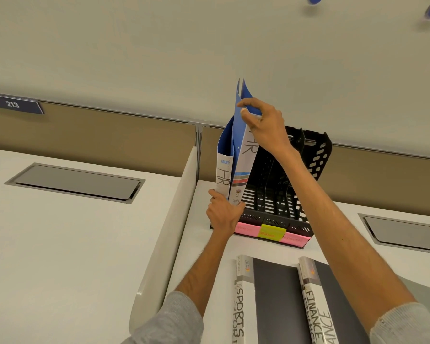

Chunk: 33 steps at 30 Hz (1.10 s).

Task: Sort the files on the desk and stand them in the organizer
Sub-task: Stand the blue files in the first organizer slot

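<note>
I pinch blue file (241,167) top edge with right hand (263,122); left hand (222,214) grips its bottom at organizer (283,194) left end. Looks light, floppy; I'd hold both ends.

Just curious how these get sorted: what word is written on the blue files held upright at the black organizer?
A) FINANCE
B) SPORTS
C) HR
C: the blue files, held by the left hand below and the right hand on top, both read HR.
</note>
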### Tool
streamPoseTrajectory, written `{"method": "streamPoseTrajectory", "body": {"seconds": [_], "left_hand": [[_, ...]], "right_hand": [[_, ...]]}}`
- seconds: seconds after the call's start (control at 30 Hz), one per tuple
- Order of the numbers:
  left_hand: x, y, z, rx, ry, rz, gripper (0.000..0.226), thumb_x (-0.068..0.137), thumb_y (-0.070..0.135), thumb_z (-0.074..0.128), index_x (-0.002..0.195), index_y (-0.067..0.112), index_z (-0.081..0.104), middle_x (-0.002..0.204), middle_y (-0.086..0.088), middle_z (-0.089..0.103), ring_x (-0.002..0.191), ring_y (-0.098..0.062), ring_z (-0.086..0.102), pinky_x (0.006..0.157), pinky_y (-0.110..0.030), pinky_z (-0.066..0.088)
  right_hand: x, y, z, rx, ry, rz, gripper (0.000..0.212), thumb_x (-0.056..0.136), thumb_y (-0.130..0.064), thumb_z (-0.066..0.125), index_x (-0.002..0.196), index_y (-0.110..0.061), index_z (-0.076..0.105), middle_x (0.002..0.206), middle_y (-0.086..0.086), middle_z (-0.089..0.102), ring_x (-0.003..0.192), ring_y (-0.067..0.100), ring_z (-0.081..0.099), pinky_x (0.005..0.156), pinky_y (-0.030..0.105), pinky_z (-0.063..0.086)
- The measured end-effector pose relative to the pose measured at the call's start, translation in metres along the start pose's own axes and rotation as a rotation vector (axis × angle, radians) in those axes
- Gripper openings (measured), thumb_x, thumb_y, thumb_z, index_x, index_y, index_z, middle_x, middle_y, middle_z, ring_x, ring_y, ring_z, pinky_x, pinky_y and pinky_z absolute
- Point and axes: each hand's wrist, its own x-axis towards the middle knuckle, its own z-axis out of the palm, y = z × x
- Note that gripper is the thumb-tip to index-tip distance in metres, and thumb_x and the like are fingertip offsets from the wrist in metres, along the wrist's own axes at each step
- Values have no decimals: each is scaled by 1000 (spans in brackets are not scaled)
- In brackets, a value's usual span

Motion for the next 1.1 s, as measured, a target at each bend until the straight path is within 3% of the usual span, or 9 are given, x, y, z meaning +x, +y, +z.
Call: {"method": "streamPoseTrajectory", "body": {"seconds": [0.3,0.47,0.57,0.63,0.7,0.8,0.9,1.1], "left_hand": [[-1,-13,-6,97,-12,68,90,73,75,58,129,12,29,118,-6,62,95,-26,66,81,-37,54],[-3,-2,-1,59,-3,-37,92,72,76,57,130,11,28,117,-8,60,100,-28,64,83,-38,53],[-2,-1,1,57,-2,-20,84,76,69,58,127,11,28,114,-8,60,97,-27,64,80,-35,53],[-2,-1,2,45,-5,-27,83,75,68,60,126,10,29,112,-8,60,97,-27,64,80,-35,53],[-2,1,2,22,-2,-44,82,75,66,61,125,10,29,112,-8,60,96,-26,64,79,-34,54],[-3,2,1,5,-14,-49,81,75,66,62,124,10,29,112,-8,59,96,-25,64,79,-32,53],[-2,1,-2,29,-33,-45,81,76,67,61,124,10,28,114,-8,58,98,-25,64,81,-32,53],[0,-2,-6,59,-61,-11,80,77,68,59,124,10,27,115,-7,58,99,-24,64,81,-32,52]], "right_hand": [[-6,-3,10,8,-17,15,27,102,-29,46,118,-18,63,69,-17,50,44,-6,49,43,6,35],[-3,-5,8,-66,-94,33,33,104,-37,38,125,-23,59,110,1,63,70,2,54,58,11,39],[8,-10,1,-419,-234,32,38,103,-44,28,130,-36,54,149,12,38,110,31,58,83,36,48],[16,-13,-2,-516,-292,21,38,103,-41,26,127,-38,56,159,10,21,124,35,51,94,43,42],[22,-13,-2,-464,-389,6,40,104,-39,24,126,-36,57,160,7,18,137,31,39,106,46,36],[29,-12,-2,-337,-490,75,52,102,-54,17,128,-34,58,160,7,16,146,29,23,117,51,23],[34,-15,-3,-212,-493,168,65,96,-67,15,127,-32,60,162,7,9,146,33,20,118,55,19],[40,-13,0,-194,-517,194,74,94,-69,7,132,-31,57,162,10,10,146,37,17,117,62,13]]}}
